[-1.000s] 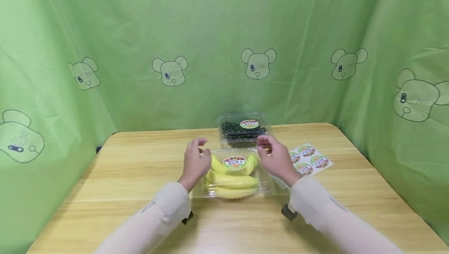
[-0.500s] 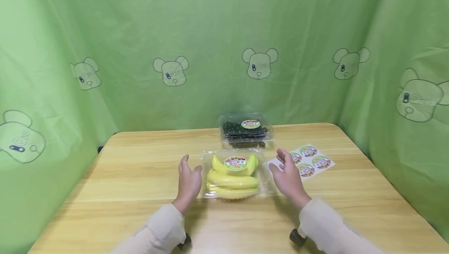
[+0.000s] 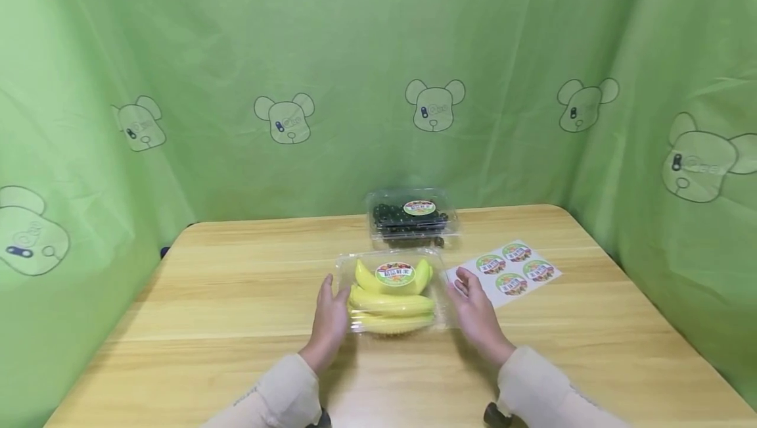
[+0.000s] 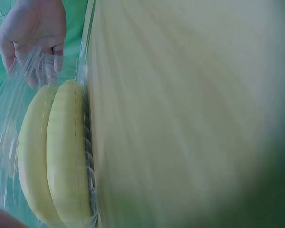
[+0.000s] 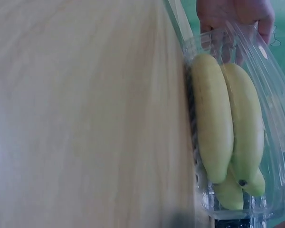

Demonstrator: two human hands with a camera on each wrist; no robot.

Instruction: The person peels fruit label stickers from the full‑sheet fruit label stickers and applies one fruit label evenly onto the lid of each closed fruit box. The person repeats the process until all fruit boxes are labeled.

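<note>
A clear plastic clamshell box (image 3: 350, 261) of yellow bananas (image 3: 393, 305) sits mid-table, its lid down with a round fruit sticker (image 3: 395, 274) on top. My left hand (image 3: 330, 316) is at the box's left side, fingers extended forward and thumb apart. At the right side my right hand (image 3: 475, 309) is likewise beside the wall, fingers fairly straight. In the left wrist view, the right hand (image 4: 35, 28) appears beyond the box, its fingers partly seen through the plastic. The right wrist view shows the left hand (image 5: 235, 14) at the far end.
Behind stands a second clear box (image 3: 378, 201) holding dark round fruit (image 3: 408, 221), also with a sticker. A white sheet of several round stickers (image 3: 487, 283) lies right of the banana box, near my right hand. Green curtains (image 3: 355, 33) surround the wooden table (image 3: 236, 283).
Both hands have come down from over the lid's upper corners and spread outward, then moved in to the sides of the banana box. The box stays in about the same place.
</note>
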